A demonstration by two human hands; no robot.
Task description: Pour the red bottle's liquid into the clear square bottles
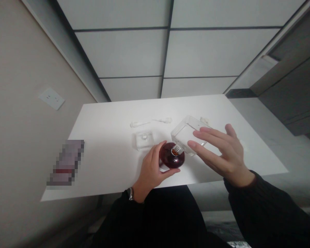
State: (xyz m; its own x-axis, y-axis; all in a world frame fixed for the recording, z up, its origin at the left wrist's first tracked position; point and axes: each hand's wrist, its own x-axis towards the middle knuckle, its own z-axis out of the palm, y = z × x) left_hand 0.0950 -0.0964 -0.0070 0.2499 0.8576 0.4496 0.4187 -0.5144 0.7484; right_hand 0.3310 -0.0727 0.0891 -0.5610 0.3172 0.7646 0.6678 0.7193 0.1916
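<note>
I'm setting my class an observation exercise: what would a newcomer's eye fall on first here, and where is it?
The dark red bottle, near the middle, would probably stand out first against the white table, held by the left hand. Next comes the tilted clear bottle just right of it, in the right hand, its threaded neck meeting the red bottle's top.

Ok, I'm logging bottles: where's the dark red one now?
The dark red bottle is in the left hand, below and right of centre in the head view, with the clear bottle tipped at its mouth.
</note>
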